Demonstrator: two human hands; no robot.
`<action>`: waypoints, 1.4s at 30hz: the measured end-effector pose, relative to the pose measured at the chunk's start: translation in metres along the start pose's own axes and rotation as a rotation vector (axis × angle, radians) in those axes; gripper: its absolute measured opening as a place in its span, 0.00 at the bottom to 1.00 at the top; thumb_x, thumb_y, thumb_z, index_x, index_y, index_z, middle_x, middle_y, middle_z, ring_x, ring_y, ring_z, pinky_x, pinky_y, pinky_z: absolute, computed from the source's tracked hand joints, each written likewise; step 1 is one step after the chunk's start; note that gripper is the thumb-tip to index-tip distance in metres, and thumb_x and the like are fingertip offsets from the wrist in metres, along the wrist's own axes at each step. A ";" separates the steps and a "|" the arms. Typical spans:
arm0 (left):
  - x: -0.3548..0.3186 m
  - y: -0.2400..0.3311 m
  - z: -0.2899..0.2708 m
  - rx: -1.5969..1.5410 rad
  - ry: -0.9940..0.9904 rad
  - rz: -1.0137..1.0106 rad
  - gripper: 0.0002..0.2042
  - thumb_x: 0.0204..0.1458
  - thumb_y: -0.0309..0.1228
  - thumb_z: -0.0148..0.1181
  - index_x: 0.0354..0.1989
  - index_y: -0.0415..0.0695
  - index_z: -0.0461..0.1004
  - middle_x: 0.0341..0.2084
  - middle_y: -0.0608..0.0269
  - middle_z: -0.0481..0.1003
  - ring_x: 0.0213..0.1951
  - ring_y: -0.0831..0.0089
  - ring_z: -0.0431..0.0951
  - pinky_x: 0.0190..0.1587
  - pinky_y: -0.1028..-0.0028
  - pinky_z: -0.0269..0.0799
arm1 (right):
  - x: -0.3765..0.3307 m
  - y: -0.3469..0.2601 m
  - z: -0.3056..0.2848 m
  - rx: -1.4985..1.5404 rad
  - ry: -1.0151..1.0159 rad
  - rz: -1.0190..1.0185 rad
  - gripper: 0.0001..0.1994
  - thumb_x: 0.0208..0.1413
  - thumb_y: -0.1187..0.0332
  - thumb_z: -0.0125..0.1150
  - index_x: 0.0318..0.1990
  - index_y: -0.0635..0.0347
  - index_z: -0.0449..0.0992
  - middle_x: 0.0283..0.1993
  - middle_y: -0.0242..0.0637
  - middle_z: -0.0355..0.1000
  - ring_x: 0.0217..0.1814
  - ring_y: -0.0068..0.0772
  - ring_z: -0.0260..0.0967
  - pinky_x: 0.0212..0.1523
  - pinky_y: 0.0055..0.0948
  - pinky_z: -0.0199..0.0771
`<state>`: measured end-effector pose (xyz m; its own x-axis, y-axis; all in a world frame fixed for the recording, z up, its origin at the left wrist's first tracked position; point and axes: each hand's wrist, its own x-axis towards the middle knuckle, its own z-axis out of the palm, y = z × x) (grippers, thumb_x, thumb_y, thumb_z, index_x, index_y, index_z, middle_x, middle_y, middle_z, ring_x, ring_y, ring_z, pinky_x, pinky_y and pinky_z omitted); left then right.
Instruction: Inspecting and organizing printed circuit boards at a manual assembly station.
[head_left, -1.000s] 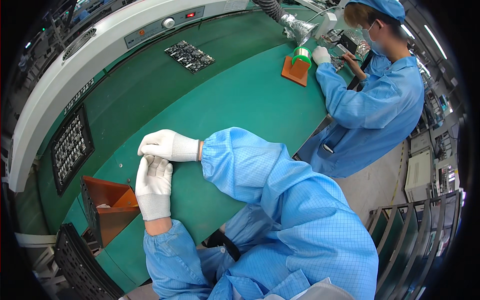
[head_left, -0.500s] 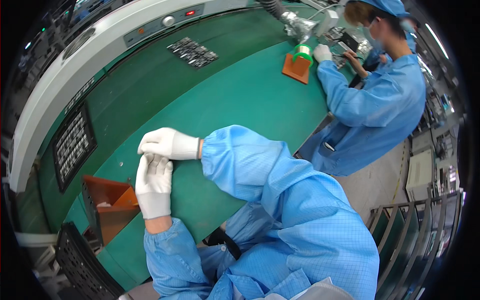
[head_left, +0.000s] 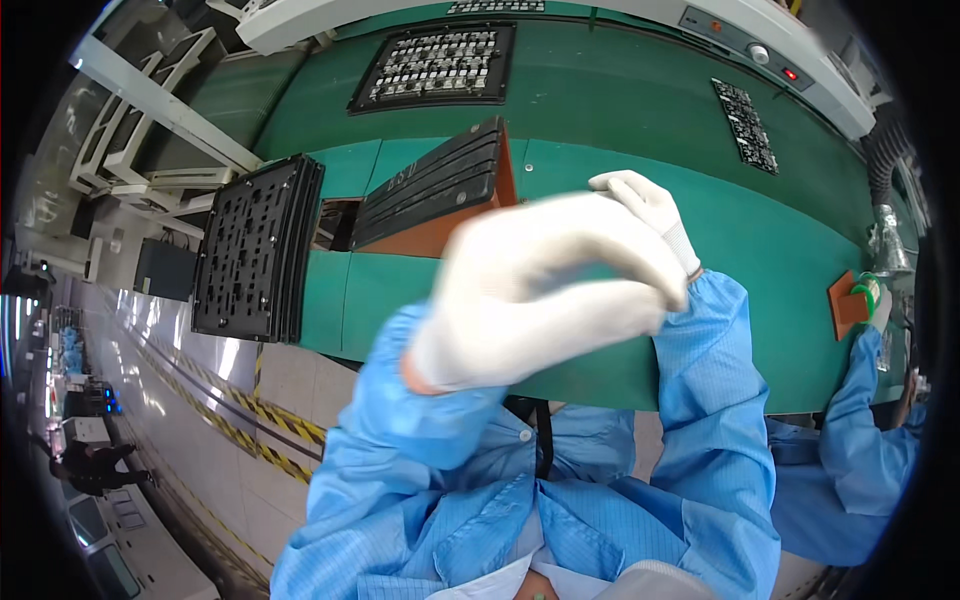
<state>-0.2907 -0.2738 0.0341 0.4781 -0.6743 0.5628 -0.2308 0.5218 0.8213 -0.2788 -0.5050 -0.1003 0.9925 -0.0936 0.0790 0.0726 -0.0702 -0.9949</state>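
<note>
My left hand (head_left: 540,285), in a white glove, is raised close to the camera and smeared by motion. Its fingers curve round until their tips meet the thumb, and green tabletop shows through the loop. Whatever those tips may pinch is too small to make out. Behind it, over the green bench (head_left: 590,375), is my right hand (head_left: 648,208), also gloved in white. Its fingers bend together and point left; the left hand covers part of it, and anything in its grip is hidden. An orange-brown bin (head_left: 425,235) with a black ridged side stands left of my hands.
A black tray (head_left: 503,80) of small parts lies at the back; a dark component panel (head_left: 745,125) lies back right. Black perforated trays (head_left: 250,250) stand at the left edge. A co-worker's blue sleeve (head_left: 865,420) and an orange holder with a green-rimmed spool (head_left: 848,305) are right.
My view has swung left. My left hand has come up toward the camera from below my right hand, its palm-up fingers now curled to the thumb. The hands have separated.
</note>
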 end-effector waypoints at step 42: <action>0.060 -0.185 -0.372 -0.487 1.301 -0.553 0.37 0.54 0.35 0.67 0.65 0.33 0.52 0.55 0.40 0.68 0.60 0.41 0.69 0.62 0.40 0.68 | -0.002 0.010 0.007 -0.006 0.040 0.012 0.13 0.64 0.63 0.51 0.41 0.62 0.78 0.32 0.34 0.77 0.30 0.22 0.74 0.34 0.25 0.77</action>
<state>0.0957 -0.2159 -0.1188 0.8694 -0.0512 -0.4915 0.3995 0.6581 0.6382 -0.2793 -0.4984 -0.1110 0.9884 -0.1346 0.0700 0.0603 -0.0750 -0.9954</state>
